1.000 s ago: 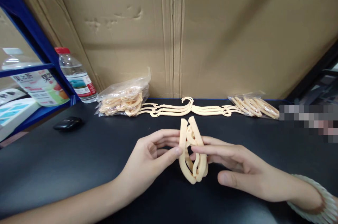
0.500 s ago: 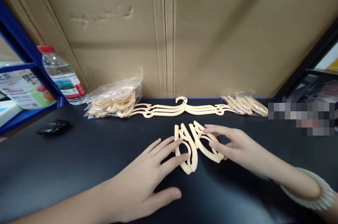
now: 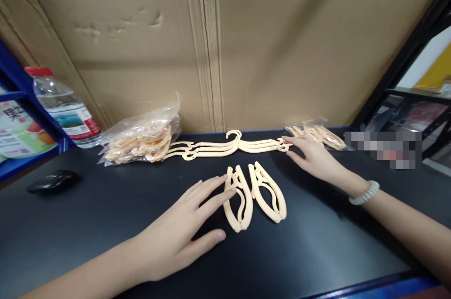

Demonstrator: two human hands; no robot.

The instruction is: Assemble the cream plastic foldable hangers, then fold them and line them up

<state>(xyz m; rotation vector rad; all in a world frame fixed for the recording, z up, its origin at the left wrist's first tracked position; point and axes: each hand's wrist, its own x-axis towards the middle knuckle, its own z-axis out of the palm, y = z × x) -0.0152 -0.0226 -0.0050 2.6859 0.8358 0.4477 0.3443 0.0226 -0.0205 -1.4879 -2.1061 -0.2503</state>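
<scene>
Two folded cream plastic hangers lie side by side on the black tabletop. My left hand (image 3: 179,233) is open, its fingers stretched out, with fingertips resting on the left folded hanger (image 3: 249,212). The right folded hanger (image 3: 280,198) lies beside it, touched by neither hand. Farther back, several unfolded hangers (image 3: 214,148) lie stacked, hooks pointing away. At their right end is my right hand (image 3: 317,158), thumb and index finger apart around the hanger tips. Whether those fingers touch the tips I cannot tell.
A clear bag of folded hangers (image 3: 141,141) lies back left, and a smaller bag (image 3: 326,134) back right. A black mouse (image 3: 52,181) and a red-capped water bottle (image 3: 66,111) are at the left. Cardboard (image 3: 141,54) stands behind. A blurred patch (image 3: 384,146) hides something at right.
My right hand has left the right folded hanger and moved back to the right end of the unfolded stack. My left hand stays at the left folded hanger. The view has shifted slightly right.
</scene>
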